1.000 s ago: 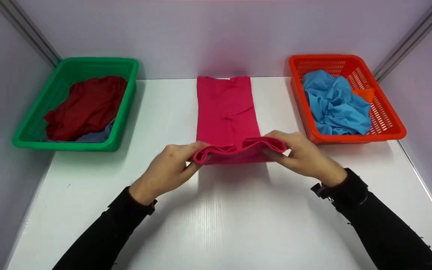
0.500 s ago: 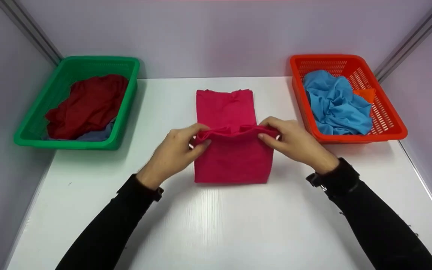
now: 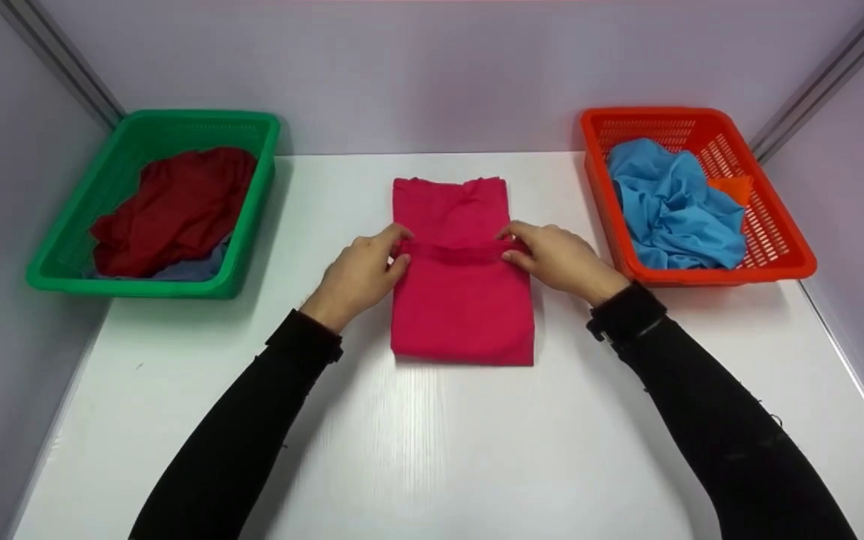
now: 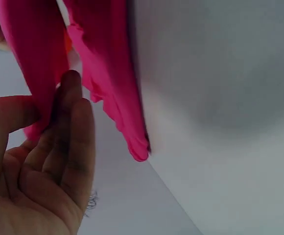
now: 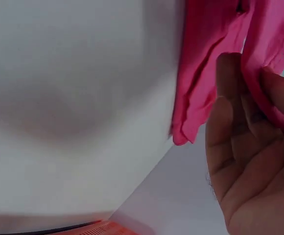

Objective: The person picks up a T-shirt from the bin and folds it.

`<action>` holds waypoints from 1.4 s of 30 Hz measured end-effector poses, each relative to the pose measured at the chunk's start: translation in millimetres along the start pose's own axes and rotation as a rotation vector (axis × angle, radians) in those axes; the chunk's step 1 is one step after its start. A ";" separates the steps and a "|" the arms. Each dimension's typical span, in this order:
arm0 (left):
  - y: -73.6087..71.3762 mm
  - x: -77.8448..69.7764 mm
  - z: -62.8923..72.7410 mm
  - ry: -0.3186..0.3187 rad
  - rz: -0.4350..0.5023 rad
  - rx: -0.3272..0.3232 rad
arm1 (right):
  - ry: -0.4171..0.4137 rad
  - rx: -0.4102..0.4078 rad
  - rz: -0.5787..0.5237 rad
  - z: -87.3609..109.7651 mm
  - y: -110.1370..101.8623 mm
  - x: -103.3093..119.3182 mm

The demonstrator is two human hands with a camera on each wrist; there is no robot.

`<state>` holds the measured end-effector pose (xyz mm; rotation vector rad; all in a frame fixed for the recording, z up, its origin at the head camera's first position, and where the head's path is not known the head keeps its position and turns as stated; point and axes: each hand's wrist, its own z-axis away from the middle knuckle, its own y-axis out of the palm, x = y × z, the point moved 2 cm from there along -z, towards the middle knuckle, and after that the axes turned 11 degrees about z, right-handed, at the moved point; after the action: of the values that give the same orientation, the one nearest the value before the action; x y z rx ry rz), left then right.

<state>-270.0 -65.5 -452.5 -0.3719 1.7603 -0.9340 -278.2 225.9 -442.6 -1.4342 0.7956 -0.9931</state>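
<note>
A pink garment [image 3: 462, 315] lies on the white table as a narrow strip, its near part doubled back over the middle. My left hand [image 3: 361, 274] pinches the left corner of the turned-over edge between thumb and fingers. At the opposite corner my right hand [image 3: 563, 259] pinches the same edge. In the left wrist view the cloth [image 4: 36, 63] hangs between thumb and fingers of the left hand [image 4: 49, 166], raised above the layer beneath. Likewise, the right wrist view has the right hand [image 5: 254, 152] holding a fold of the garment [image 5: 259, 58] over the lower layer.
To the left stands a green basket [image 3: 132, 286] with a dark red cloth [image 3: 177, 210] and a bluish-grey cloth [image 3: 196, 268]. An orange-red basket [image 3: 717, 276] on the right holds a blue cloth [image 3: 672, 210] and an orange one [image 3: 733, 189]. A pale wall [image 3: 432, 75] rises behind the table.
Both hands have carried the garment's near edge away from the body and lowered it onto the middle. The far end has slid slightly toward the body.
</note>
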 end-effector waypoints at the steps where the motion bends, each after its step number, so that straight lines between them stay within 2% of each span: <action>1: 0.0 1.7 0.6 0.000 -0.043 0.006 | -0.001 0.002 0.007 -0.2 0.8 -0.2; 4: -0.2 3.7 4.6 0.010 -0.169 0.010 | -0.004 0.015 0.036 2.0 2.0 0.9; 6: -0.6 2.7 8.5 0.039 -0.259 0.001 | -0.011 0.025 0.064 5.3 1.8 3.5; 8: 0.0 0.2 13.5 0.089 -0.305 0.004 | -0.023 0.033 0.084 10.2 1.8 8.5; 10: 2.4 -3.5 19.6 0.168 -0.340 0.032 | -0.055 0.036 0.112 16.7 2.1 16.2; 12: 6.5 -8.4 28.0 0.244 -0.359 0.088 | -0.099 0.037 0.153 24.9 3.8 25.8; 14: 12.2 -13.5 37.8 0.309 -0.365 0.171 | -0.149 0.030 0.202 34.2 7.3 36.1; 17: 21.6 -20.0 54.7 0.356 -0.374 0.305 | -0.227 0.046 0.256 48.6 15.8 50.6; 19: 26.8 -22.0 64.8 0.376 -0.380 0.367 | -0.265 0.074 0.268 57.9 22.5 58.1; 22: 32.6 -19.7 75.5 0.390 -0.407 0.419 | -0.304 0.125 0.274 69.6 32.9 64.7; 26: 37.3 -10.2 82.7 0.386 -0.452 0.429 | -0.327 0.153 0.295 78.2 44.4 66.8; 31: 41.0 -3.1 89.0 0.387 -0.476 0.401 | -0.350 0.132 0.306 80.6 52.3 66.2; 35: 42.9 -2.9 88.8 0.399 -0.489 0.369 | -0.363 0.114 0.308 81.5 53.9 65.8; 42: 35.2 -7.9 83.5 0.369 -0.444 0.389 | -0.349 0.033 0.333 83.3 53.6 68.4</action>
<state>-185.2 -72.0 -484.7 -0.3572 1.7976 -1.7218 -170.6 192.9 -485.4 -1.3429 0.7240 -0.4833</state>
